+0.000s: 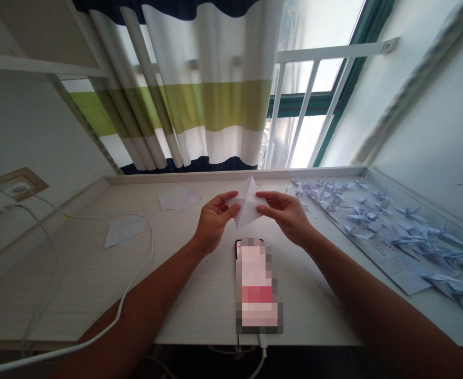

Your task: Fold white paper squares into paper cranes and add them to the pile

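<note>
Left hand (212, 221) and right hand (289, 215) pinching folded paper (247, 202); phone (258, 287) lying near front edge of tabletop (195, 310), cranes (361, 228) crowding right edge.

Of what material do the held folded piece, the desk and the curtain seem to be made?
Folded piece: thin matte white paper, judging by its sharp creases.
Desk: probably low-sheen laminate or wood, showing faint grain.
Curtain: matte cloth, hanging in soft folds.

A striped curtain (219, 105) partly covers a bright, green-framed window (320, 103).
</note>
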`<state>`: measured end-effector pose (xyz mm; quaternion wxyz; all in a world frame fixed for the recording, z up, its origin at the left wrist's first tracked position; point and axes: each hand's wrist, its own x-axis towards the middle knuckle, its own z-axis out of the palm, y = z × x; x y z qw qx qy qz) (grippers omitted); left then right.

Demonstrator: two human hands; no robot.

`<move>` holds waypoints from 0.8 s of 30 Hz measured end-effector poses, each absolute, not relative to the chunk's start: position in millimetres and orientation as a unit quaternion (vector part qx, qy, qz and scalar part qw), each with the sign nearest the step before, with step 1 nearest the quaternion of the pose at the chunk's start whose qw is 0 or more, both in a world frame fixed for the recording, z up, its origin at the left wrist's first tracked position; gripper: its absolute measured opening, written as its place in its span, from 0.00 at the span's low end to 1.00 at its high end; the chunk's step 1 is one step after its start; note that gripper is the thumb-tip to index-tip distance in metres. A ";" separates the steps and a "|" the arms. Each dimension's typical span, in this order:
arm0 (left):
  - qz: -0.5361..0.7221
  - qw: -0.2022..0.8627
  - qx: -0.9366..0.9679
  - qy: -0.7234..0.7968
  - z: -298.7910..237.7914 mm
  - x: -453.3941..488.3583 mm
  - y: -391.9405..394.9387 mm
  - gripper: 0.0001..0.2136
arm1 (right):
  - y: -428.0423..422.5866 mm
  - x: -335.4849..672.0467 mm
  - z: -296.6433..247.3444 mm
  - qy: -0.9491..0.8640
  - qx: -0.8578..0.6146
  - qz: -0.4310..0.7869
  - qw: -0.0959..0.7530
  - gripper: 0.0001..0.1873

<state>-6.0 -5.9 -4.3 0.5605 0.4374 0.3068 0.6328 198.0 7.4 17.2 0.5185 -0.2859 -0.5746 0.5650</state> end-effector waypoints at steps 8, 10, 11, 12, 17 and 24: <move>0.641 0.575 0.412 0.297 1.1 -1.4 -12.8 0.20 | -0.4 193.7 22.7 -0.630 -0.267 0.539 0.492 0.18; 0.637 0.577 0.410 0.306 0.1 -1.9 -11.8 0.19 | 0.8 194.3 22.1 -0.643 -0.272 0.518 0.493 0.17; 0.633 0.578 0.411 0.310 -0.3 -2.2 -11.3 0.19 | 1.6 194.7 21.4 -0.650 -0.276 0.509 0.492 0.16; 0.630 0.579 0.412 0.313 -0.5 -2.4 -10.9 0.18 | 2.6 195.2 20.5 -0.656 -0.279 0.502 0.489 0.16; 0.634 0.578 0.409 0.310 1.3 -1.9 -10.9 0.18 | 6.2 196.4 15.3 -0.680 -0.279 0.492 0.467 0.16; 0.647 0.573 0.401 0.305 1.1 -1.5 -12.2 0.15 | 3.3 195.2 15.0 -0.680 -0.272 0.510 0.452 0.15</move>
